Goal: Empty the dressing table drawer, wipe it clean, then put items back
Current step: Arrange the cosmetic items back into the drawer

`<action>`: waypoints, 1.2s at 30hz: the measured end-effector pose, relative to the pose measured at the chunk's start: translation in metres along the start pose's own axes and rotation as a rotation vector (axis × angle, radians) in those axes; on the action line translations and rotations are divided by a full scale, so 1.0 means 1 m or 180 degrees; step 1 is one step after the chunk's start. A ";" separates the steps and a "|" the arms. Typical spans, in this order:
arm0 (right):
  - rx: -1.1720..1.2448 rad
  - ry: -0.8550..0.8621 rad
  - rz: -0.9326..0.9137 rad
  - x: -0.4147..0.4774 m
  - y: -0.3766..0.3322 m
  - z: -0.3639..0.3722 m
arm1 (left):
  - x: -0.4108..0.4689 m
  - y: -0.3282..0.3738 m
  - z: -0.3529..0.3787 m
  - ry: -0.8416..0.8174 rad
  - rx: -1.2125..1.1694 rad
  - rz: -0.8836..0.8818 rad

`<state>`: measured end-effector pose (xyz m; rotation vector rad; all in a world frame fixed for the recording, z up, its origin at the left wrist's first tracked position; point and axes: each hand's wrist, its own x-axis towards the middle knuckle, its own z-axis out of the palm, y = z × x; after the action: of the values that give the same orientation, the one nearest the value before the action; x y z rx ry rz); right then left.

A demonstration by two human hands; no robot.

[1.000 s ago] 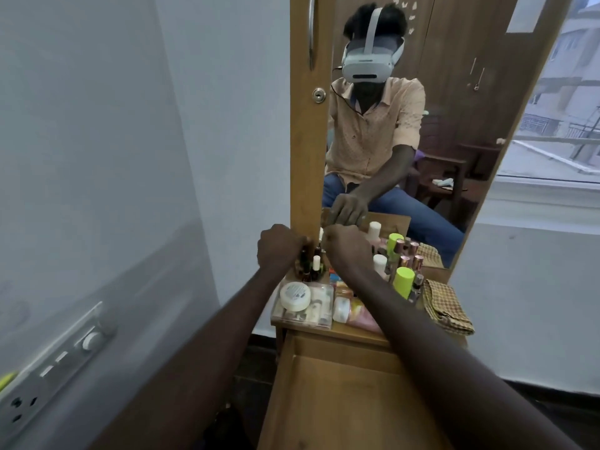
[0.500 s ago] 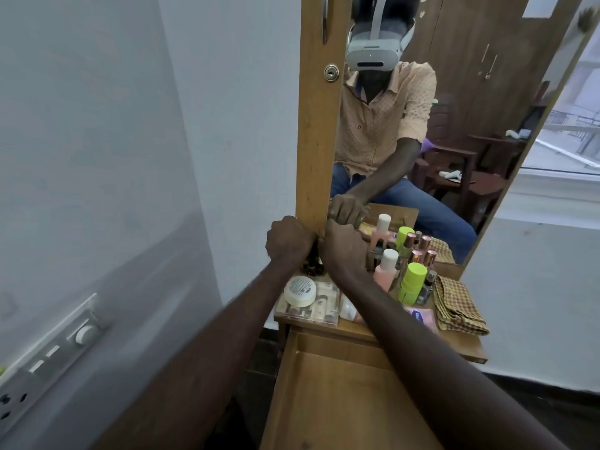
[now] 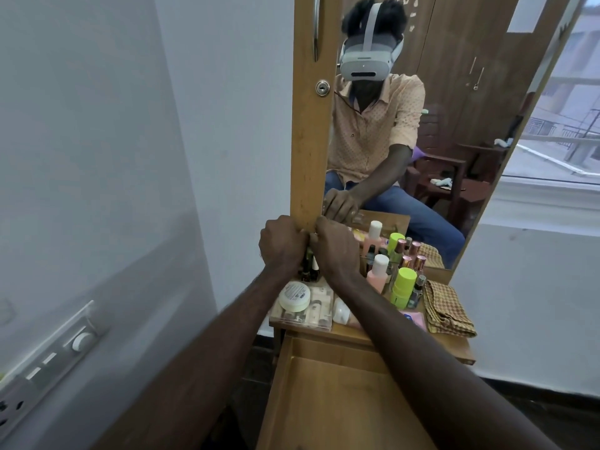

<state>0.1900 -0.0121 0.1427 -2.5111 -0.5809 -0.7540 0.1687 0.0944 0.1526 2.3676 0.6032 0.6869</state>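
Your wooden drawer (image 3: 324, 401) pulled out below the table (image 3: 454, 348), inside bare and pale, your left hand (image 3: 281, 245) and right hand (image 3: 337, 250) knuckles-up over small dark bottles (image 3: 310, 269) at the mirror's foot, grip you cannot tell

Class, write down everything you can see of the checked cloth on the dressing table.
The checked cloth is woven fabric in a small brown-and-yellow check. It lies folded and slightly rumpled on the right end of the wooden tabletop, just right of the lime-green bottle. Nothing lies on it. The mirror behind reflects its far end.
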 end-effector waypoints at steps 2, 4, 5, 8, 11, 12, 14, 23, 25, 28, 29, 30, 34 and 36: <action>0.0020 0.0090 -0.0038 0.000 -0.002 -0.005 | 0.000 0.002 -0.004 0.0072 -0.0021 0.0053; 0.0033 0.0139 -0.0078 0.000 -0.004 -0.010 | 0.000 0.003 -0.009 0.0152 -0.0002 0.0115; 0.0050 0.0160 -0.0110 0.000 -0.005 -0.013 | 0.000 0.004 -0.012 0.0188 -0.0016 0.0139; 0.0076 0.0255 -0.0155 0.000 -0.008 -0.022 | -0.002 0.008 -0.023 0.0277 -0.0045 0.0198; 0.0099 0.0358 -0.0180 0.001 -0.011 -0.032 | -0.005 0.014 -0.035 0.0413 -0.0057 0.0252; 0.0120 0.0379 -0.0186 0.001 -0.012 -0.037 | -0.006 0.016 -0.039 0.0447 -0.0060 0.0277; 0.0103 0.0416 -0.0202 0.001 -0.015 -0.047 | -0.009 0.020 -0.049 0.0523 -0.0056 0.0329; 0.0633 0.0508 -0.0077 -0.021 -0.016 -0.119 | -0.050 0.036 -0.111 0.0737 -0.0210 0.0584; 0.0697 0.0450 -0.0102 -0.030 -0.010 -0.132 | -0.068 0.040 -0.122 0.0683 -0.0309 0.0642; 0.0837 0.0314 -0.0216 -0.054 -0.004 -0.149 | -0.096 0.041 -0.130 0.0553 -0.0342 0.0775; 0.0860 0.0269 -0.0284 -0.065 -0.003 -0.155 | -0.107 0.039 -0.130 0.0502 -0.0336 0.0816; 0.0832 0.0248 -0.0351 -0.076 -0.002 -0.160 | -0.117 0.037 -0.129 0.0449 -0.0330 0.0852; 0.0787 0.0167 -0.0369 -0.111 0.005 -0.164 | -0.152 0.029 -0.125 0.0183 -0.0257 0.0872; 0.0804 0.0062 -0.0286 -0.130 0.011 -0.157 | -0.166 0.020 -0.119 0.0041 -0.0232 0.0841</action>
<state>0.0331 -0.1378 0.1799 -2.2564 -0.7375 -0.6896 -0.0238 0.0365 0.1935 2.3988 0.2668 0.8242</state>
